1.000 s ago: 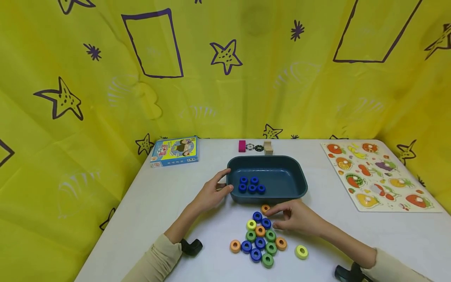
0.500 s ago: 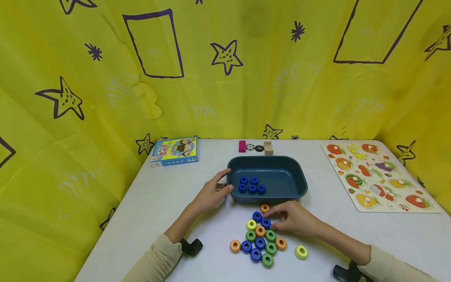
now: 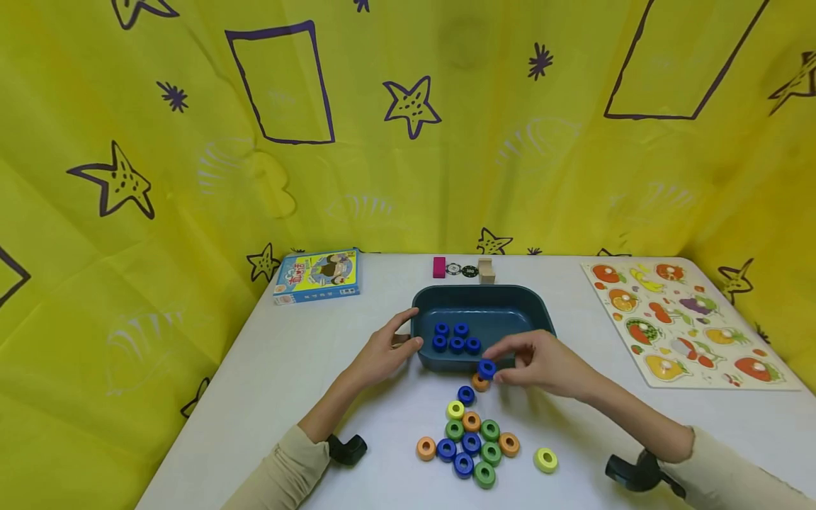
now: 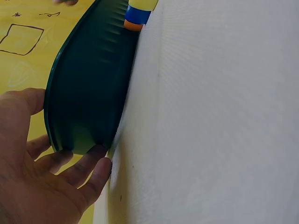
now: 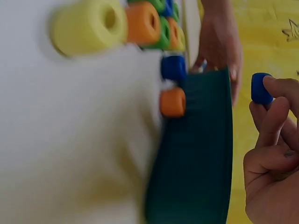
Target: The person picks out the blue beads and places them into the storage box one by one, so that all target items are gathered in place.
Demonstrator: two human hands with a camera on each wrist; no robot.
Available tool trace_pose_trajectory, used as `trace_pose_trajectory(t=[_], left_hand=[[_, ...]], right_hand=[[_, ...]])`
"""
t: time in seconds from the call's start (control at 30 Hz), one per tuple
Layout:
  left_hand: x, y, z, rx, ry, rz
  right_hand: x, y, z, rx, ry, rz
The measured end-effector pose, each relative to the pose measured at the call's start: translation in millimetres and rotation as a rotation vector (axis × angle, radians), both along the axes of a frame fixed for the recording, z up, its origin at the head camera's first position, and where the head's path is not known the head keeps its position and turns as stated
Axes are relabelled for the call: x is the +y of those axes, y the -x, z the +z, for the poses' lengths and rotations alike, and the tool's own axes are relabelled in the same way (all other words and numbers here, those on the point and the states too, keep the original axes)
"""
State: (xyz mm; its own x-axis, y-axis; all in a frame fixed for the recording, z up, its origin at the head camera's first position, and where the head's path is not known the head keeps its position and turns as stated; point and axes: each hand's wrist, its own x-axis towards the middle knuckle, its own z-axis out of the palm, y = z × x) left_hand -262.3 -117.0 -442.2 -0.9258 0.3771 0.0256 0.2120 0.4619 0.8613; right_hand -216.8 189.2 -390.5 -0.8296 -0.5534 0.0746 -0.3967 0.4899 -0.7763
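Blue ring (image 3: 487, 369): in the air above the near side of the tray (image 3: 503, 322), clear of its rim; in the head view it partly covers an orange ring (image 3: 481, 384).
Right hand (image 3: 548, 365): pinching that blue ring between thumb and fingertips.
Left hand (image 3: 381, 352): holding the left end of the tray, thumb and fingers bent around it.
Tray: dark teal with rounded corners, flat on the surface (image 3: 255, 375); five blue rings (image 3: 457, 344) sit inside toward the left, three in the nearer row and two behind.
Loose rings: the orange ring just beside the tray's near wall, then a blue one (image 3: 466, 395), then a cluster of yellow, orange, green and blue, with a yellow ring (image 3: 545, 460) apart on the right.
Behind the tray: a pink block (image 3: 439, 267), two round chips (image 3: 462, 270) and a wooden block (image 3: 486, 272) in a row.
Far left: a blue and yellow box (image 3: 317, 276), lying flat.
Right side: a fruit board (image 3: 688, 326) with colourful pictures.
Around: beige sleeves (image 3: 280, 467), black devices (image 3: 347, 450) at both wrists, and a yellow curtain (image 3: 357, 170) with dark stars.
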Motion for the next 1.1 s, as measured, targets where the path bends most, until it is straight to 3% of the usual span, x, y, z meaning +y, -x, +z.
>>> trace_pose_trajectory(t=[0.13,0.27,0.47,0.7,1.1], left_hand=[[0,-0.7,0.4,-0.007,0.000,0.004],[0,-0.8,0.6,-0.001,0.001,0.003],[0,-0.7,1.0,-0.002,0.000,0.005],[1,0.4,2.6,0.000,0.001,0.006],[-1,1.1,-0.3,-0.013,0.003,0.006]], right_hand=[[4,32.7,1.6,-0.024,0.029,-0.073],[4,66.1,-6.7,-0.071,0.054,-0.109],[-3,95.7,-16.6,-0.140,0.037,-0.134],[-5,107.7,-27.0,-0.184,-0.036,-0.118],[-9,107.7,-30.5,-0.193,-0.090,-0.091]])
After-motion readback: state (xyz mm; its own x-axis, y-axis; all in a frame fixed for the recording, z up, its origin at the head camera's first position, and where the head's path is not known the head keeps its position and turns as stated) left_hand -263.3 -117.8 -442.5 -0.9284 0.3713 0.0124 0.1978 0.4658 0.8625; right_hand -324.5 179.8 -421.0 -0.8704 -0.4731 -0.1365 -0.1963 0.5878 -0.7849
